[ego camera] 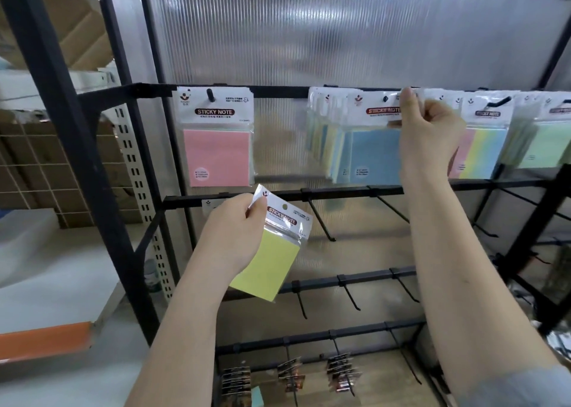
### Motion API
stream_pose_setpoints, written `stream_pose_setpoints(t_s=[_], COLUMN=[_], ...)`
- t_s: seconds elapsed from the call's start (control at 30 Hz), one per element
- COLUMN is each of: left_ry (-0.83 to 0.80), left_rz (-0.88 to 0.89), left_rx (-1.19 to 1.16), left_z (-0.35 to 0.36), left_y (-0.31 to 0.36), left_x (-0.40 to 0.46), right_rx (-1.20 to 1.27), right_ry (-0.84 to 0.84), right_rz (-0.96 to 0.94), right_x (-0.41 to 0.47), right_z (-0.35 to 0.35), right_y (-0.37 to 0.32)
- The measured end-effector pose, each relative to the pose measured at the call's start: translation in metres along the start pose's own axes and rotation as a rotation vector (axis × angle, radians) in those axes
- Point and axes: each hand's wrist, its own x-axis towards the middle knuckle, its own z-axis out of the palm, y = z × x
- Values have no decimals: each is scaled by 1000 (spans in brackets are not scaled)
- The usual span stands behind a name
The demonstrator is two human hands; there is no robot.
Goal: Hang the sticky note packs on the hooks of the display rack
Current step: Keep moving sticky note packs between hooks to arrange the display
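Ribbed translucent sheeting backs the black display rack [278, 91], and I count four crossbars running across it. On the top bar I see four groups of sticky note packs: a short stack of pink packs [216, 137] on the leftmost hook [210, 95], a fanned bunch of blue packs [364, 140], a pastel multi-colour group [482, 140], and a pale green group [547, 137] at the right edge. I cannot count the packs within each bunch.

My left hand [234, 230] pinches one yellow pack [275, 249] by its top left corner, thumb and fingers curled on the header card; the pack hangs tilted in front of the second bar, on no hook. My right hand [429, 128] is up at the top bar, fingers curled round the right edge of the front blue pack's header, and it covers part of that pack.

Bare hooks [321, 218] jut from the second and third bars. Small dark carded items [290, 372] hang at the bottom in three clusters. Left of the rack stand a perforated metal upright [139, 184], cardboard boxes [71, 29] and an orange-edged shelf [46, 338].
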Motion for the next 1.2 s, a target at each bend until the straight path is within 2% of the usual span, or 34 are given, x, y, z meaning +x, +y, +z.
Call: stream_pose_setpoints(t_s=[0.27, 0.5, 0.83, 1.2], left_ry=[37, 86, 30, 10], left_rz=[53, 126, 217, 280], left_rx=[-59, -139, -220, -223], left_z=[-2, 0, 5, 47], left_y=[4, 3, 5, 54], left_x=[5, 11, 15, -16], right_rx=[-85, -43, -208, -543], right_ry=[20, 129, 171, -97], right_rz=[26, 37, 49, 274], right_x=[0, -4, -40, -79], right_z=[10, 16, -23, -144], right_y=[11, 14, 13, 39])
